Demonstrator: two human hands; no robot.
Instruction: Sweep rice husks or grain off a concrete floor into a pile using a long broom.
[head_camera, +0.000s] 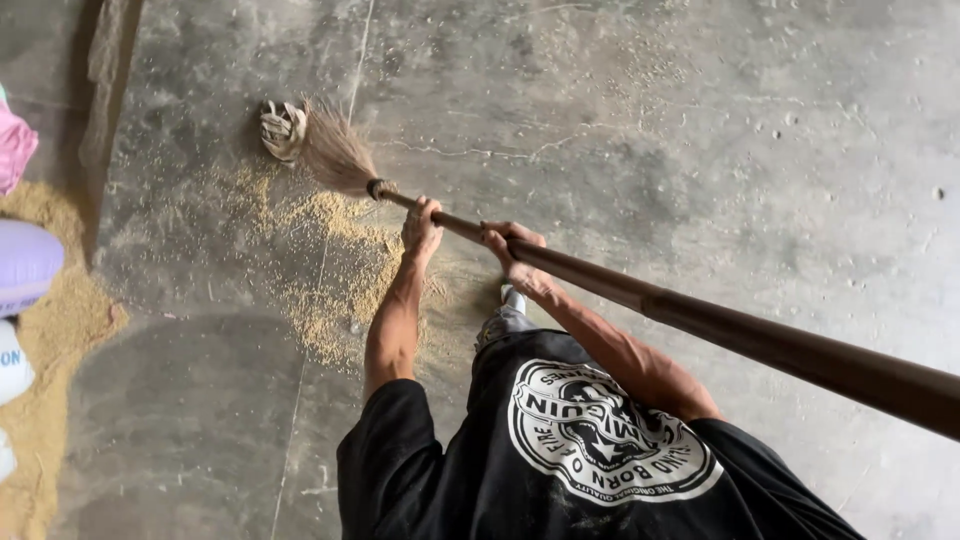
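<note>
On the concrete floor (700, 130), a long-handled broom (600, 285) was held at a slant, its brown handle running from the lower right up to the bristle head (335, 150), which rested on the ground beside a crumpled scrap (282, 128). The bristles were laid against the far edge of a loose scatter of yellowish grain (320, 260), seemingly so that it could be drawn together. The handle was gripped in both hands, one ahead of the other: the left hand (421, 226) was closed around it nearer the bristles, and the right hand (512, 252) was wrapped around it just behind. The broom head thus lay well ahead of both hands, up and to the left. A thicker pile of grain (55, 330) was seen along the left edge, beside pale sacks (25, 265).
</note>
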